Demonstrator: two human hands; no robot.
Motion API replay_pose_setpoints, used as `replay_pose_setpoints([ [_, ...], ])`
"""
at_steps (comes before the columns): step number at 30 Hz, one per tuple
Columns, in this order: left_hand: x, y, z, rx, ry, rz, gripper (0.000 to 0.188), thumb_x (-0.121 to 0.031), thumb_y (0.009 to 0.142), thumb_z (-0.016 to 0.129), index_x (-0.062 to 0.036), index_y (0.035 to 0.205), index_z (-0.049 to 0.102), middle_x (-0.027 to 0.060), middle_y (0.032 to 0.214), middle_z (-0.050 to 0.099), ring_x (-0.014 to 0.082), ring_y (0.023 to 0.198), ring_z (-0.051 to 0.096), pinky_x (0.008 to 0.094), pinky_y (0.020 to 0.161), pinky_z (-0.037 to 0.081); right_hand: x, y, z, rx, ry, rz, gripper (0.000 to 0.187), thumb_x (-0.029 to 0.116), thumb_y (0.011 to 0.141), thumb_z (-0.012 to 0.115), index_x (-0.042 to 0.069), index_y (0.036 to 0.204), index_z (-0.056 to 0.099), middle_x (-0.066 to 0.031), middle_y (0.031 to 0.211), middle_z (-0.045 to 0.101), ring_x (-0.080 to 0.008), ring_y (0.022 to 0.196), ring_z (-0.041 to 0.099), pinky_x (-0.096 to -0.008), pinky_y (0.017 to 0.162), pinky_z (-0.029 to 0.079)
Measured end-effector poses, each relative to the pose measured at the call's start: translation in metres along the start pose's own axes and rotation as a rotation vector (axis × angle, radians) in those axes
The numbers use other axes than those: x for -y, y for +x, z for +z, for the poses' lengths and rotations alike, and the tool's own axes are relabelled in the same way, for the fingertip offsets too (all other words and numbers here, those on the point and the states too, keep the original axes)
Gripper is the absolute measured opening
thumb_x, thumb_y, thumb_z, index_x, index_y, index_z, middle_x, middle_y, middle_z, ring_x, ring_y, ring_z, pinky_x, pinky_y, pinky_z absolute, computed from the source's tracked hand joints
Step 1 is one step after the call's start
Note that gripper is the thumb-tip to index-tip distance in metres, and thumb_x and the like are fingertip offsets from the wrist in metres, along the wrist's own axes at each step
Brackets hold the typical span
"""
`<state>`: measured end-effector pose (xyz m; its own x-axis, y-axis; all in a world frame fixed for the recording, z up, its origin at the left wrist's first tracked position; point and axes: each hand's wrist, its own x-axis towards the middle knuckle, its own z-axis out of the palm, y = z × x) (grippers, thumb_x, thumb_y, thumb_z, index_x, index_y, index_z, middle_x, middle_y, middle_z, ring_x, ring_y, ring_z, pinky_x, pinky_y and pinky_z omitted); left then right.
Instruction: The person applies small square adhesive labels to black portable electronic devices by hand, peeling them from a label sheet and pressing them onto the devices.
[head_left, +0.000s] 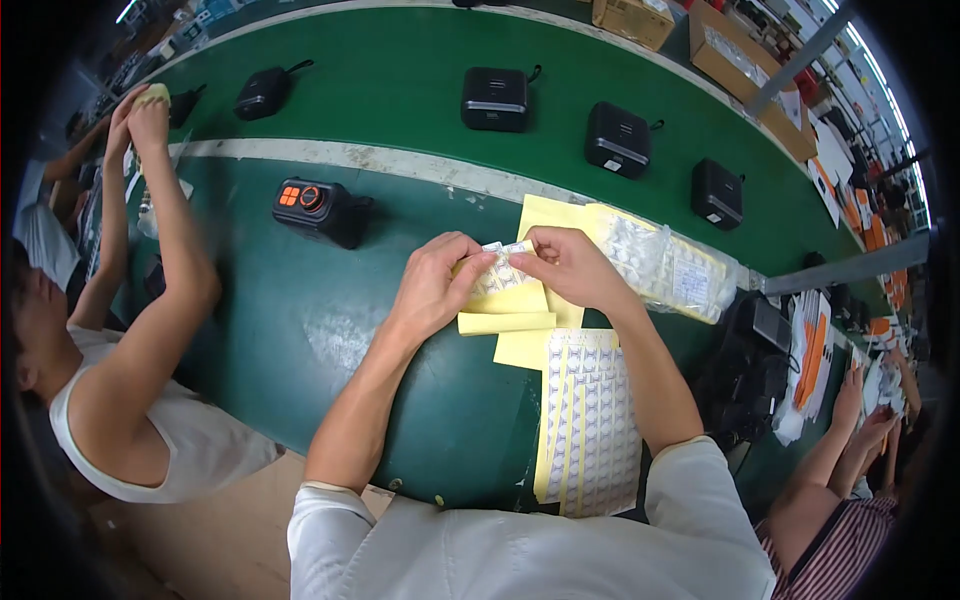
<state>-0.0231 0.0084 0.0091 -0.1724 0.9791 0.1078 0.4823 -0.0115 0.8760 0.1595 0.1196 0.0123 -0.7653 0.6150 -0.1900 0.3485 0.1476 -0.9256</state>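
Observation:
Over the green table, my left hand (438, 278) and my right hand (580, 268) pinch a small yellow-backed sheet of white stickers (503, 290) between thumbs and fingers. The fingertips of both hands meet near its top edge, where small white stickers show; whether one is peeled off I cannot tell. The sheet's lower edge curls up. Yellow backing paper (517, 352) lies under it. Close to my right forearm are several overlapping sheets of printed stickers (600, 425). A clear plastic bag of sticker sheets (675, 270) rests beyond my right hand.
Left of my hands stands a black device with orange buttons (322, 211). Several black cases (496, 99) sit on the green belt (400, 70) beyond the pale edge strip. Black items (755, 350) are piled at right. Co-workers sit on both sides, one with raised arms (175, 230) at left.

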Motion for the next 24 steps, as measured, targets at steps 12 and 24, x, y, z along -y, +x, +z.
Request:
replay_pose_setpoints([
  [12,-0.001,-0.003,0.014,-0.336,0.297,0.365,0.012,-0.003,0.081,0.07,-0.0001,0.091,0.064,0.013,0.088,0.066,0.0308,0.081,0.062,0.0385,0.073,0.05,-0.002,0.001,0.006,-0.028,-0.029,0.081,0.023,0.016,0.091,0.069,0.002,0.077,0.057,0.0051,0.063,0.05,-0.0014,0.057,0.041,-0.0224,0.048,0.032],
  [24,0.0,-0.002,0.012,-0.342,0.414,0.481,0.014,0.003,0.074,0.07,-0.0015,0.085,0.063,0.0109,0.083,0.062,0.0287,0.074,0.059,0.0377,0.064,0.049,0.009,-0.006,0.016,-0.231,-0.342,0.075,0.034,0.029,0.083,0.075,0.0,0.076,0.06,-0.0077,0.072,0.059,-0.0178,0.06,0.055,-0.0329,0.057,0.044],
])
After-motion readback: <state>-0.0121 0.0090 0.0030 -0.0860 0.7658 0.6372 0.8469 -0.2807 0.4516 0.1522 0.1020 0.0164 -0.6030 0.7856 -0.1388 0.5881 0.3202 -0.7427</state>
